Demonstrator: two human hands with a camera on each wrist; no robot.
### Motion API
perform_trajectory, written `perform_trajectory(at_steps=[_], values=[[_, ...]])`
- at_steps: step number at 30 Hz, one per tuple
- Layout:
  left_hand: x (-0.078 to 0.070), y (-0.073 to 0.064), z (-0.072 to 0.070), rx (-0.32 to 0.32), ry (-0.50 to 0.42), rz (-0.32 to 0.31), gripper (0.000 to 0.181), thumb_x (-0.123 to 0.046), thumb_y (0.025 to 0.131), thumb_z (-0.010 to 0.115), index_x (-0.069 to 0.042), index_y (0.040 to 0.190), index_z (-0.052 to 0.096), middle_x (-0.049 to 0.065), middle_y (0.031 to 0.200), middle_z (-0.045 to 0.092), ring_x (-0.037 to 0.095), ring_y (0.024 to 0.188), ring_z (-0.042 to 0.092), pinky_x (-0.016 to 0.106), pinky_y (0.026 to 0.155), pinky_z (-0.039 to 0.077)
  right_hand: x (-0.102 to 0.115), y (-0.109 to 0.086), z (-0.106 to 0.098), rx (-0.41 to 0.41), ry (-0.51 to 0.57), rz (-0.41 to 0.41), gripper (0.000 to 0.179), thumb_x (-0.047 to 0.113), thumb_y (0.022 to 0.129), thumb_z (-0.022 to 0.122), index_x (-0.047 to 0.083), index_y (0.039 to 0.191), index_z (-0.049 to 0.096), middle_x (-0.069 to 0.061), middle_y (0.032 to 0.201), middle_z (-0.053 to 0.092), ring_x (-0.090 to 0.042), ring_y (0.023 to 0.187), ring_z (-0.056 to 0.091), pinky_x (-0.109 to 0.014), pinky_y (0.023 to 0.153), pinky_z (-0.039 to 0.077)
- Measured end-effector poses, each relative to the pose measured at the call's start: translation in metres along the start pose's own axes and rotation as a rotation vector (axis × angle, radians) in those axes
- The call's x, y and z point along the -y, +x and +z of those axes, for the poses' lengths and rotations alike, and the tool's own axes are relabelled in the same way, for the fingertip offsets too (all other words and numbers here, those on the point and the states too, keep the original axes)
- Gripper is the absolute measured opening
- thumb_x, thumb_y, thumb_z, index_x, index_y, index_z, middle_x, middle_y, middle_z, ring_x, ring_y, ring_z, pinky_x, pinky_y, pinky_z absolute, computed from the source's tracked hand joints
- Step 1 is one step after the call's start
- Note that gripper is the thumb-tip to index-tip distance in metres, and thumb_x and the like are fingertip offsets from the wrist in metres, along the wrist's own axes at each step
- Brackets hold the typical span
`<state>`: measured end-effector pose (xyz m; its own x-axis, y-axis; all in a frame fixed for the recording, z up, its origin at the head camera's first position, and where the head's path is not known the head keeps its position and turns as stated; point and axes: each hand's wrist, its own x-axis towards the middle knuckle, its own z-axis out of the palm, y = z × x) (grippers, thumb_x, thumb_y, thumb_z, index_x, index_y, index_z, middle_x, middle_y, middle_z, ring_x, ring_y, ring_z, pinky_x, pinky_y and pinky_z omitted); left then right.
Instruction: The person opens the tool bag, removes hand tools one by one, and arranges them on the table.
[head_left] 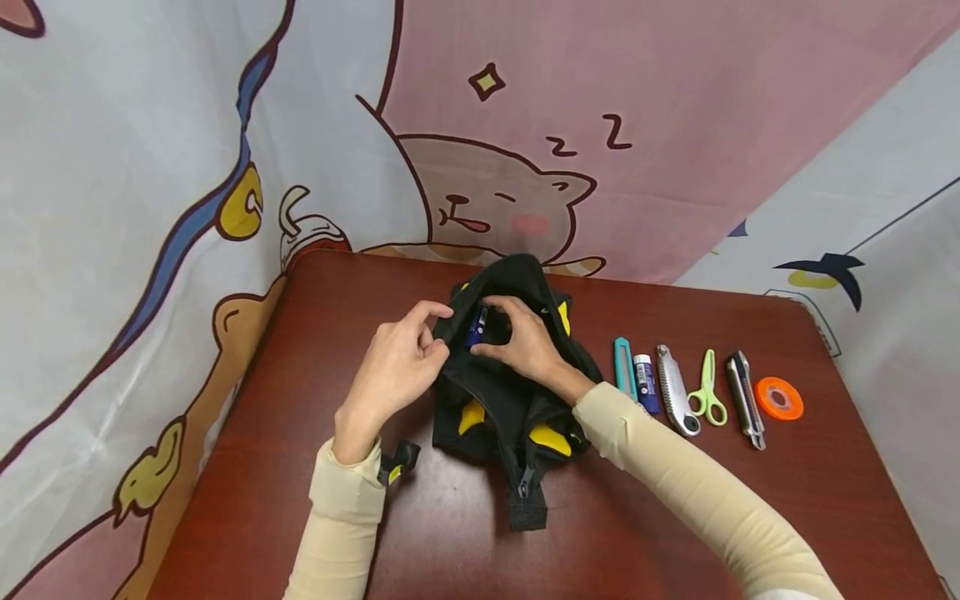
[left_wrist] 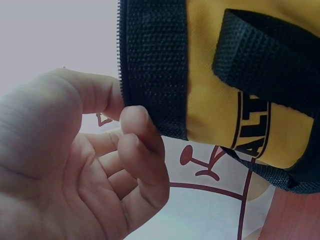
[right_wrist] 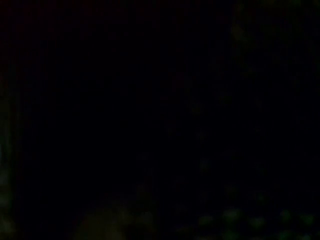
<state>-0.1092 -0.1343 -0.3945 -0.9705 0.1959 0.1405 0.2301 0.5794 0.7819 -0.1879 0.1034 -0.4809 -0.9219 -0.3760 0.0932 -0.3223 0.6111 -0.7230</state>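
A black bag with yellow patches (head_left: 472,417) stands on the table, its zipped mouth spread apart. My left hand (head_left: 397,358) pinches the left edge of that mouth between thumb and index finger; the left wrist view has this hand (left_wrist: 110,160) at the zipper edge (left_wrist: 121,55), beside yellow cloth. My right hand (head_left: 521,337) reaches into the opening, thumb and fingers bent in a wide C. Between their tips, lengthwise, is a blue glue stick (head_left: 477,327). The right wrist view is almost wholly dark.
Right of the bag, in a row, lie a teal cutter (head_left: 624,367), a white-capped glue stick (head_left: 646,383), a grey utility knife (head_left: 677,392), green scissors (head_left: 707,390), another utility knife (head_left: 745,400) and an orange tape roll (head_left: 778,398). A patterned cloth wall (head_left: 637,208) stands behind the table.
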Motion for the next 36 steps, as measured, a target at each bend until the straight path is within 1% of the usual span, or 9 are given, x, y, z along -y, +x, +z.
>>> perform_trajectory(at_steps=[6, 11, 18, 21, 25, 30, 36], values=[[-0.001, -0.001, 0.0, -0.004, 0.001, -0.001, 0.042, -0.007, 0.098, 0.066, -0.012, 0.14, 0.069, -0.002, 0.072, 0.057, 0.017, 0.057, 0.051, 0.035, 0.059, 0.045, -0.004, 0.002, 0.003, 0.044, -0.008, 0.023, 0.085, 0.024, 0.086, 0.098, 0.006, 0.158, 0.055, -0.018, 0.16, 0.058, -0.038, 0.143, 0.058, -0.055, 0.116, 0.049], [-0.001, -0.001, 0.0, -0.008, -0.001, 0.001, 0.042, -0.007, 0.098, 0.066, -0.012, 0.139, 0.069, -0.003, 0.071, 0.056, 0.017, 0.056, 0.05, 0.034, 0.058, 0.045, -0.007, 0.004, 0.005, 0.062, -0.02, 0.018, 0.087, 0.025, 0.087, 0.098, 0.006, 0.159, 0.054, -0.018, 0.16, 0.058, -0.038, 0.146, 0.057, -0.056, 0.12, 0.046], [0.0, -0.001, 0.0, -0.008, 0.004, 0.006, 0.042, -0.006, 0.097, 0.066, -0.011, 0.139, 0.069, -0.004, 0.07, 0.056, 0.016, 0.055, 0.049, 0.033, 0.058, 0.044, -0.01, 0.005, 0.008, 0.137, -0.045, -0.031, 0.092, 0.023, 0.088, 0.096, 0.005, 0.164, 0.049, -0.018, 0.166, 0.053, -0.04, 0.152, 0.051, -0.057, 0.124, 0.041], [0.001, -0.001, 0.001, -0.011, 0.007, 0.005, 0.042, -0.006, 0.097, 0.066, -0.012, 0.138, 0.07, -0.004, 0.07, 0.056, 0.015, 0.055, 0.049, 0.033, 0.058, 0.044, -0.011, 0.004, 0.008, 0.16, -0.057, -0.052, 0.091, 0.022, 0.09, 0.095, 0.004, 0.165, 0.047, -0.021, 0.169, 0.048, -0.042, 0.155, 0.048, -0.058, 0.126, 0.038], [0.002, -0.002, 0.002, -0.016, 0.011, 0.003, 0.041, -0.006, 0.097, 0.067, -0.012, 0.137, 0.07, -0.004, 0.07, 0.055, 0.015, 0.056, 0.049, 0.033, 0.058, 0.044, -0.012, 0.001, 0.009, 0.185, -0.074, -0.072, 0.089, 0.021, 0.091, 0.094, 0.003, 0.165, 0.048, -0.023, 0.169, 0.048, -0.045, 0.155, 0.047, -0.06, 0.127, 0.037], [0.003, -0.001, 0.002, -0.025, 0.014, 0.008, 0.042, -0.005, 0.096, 0.067, -0.011, 0.137, 0.071, -0.005, 0.07, 0.055, 0.014, 0.056, 0.049, 0.033, 0.059, 0.044, -0.012, 0.003, 0.008, 0.171, -0.086, -0.081, 0.088, 0.021, 0.09, 0.094, 0.004, 0.164, 0.05, -0.022, 0.167, 0.05, -0.044, 0.151, 0.051, -0.059, 0.125, 0.039], [0.001, 0.0, 0.001, -0.02, 0.013, 0.007, 0.041, -0.006, 0.096, 0.067, -0.012, 0.137, 0.07, -0.005, 0.069, 0.054, 0.014, 0.055, 0.048, 0.033, 0.059, 0.043, -0.012, 0.005, 0.006, 0.137, -0.069, -0.087, 0.089, 0.017, 0.086, 0.097, 0.005, 0.162, 0.052, -0.018, 0.16, 0.06, -0.04, 0.142, 0.06, -0.058, 0.119, 0.046]])
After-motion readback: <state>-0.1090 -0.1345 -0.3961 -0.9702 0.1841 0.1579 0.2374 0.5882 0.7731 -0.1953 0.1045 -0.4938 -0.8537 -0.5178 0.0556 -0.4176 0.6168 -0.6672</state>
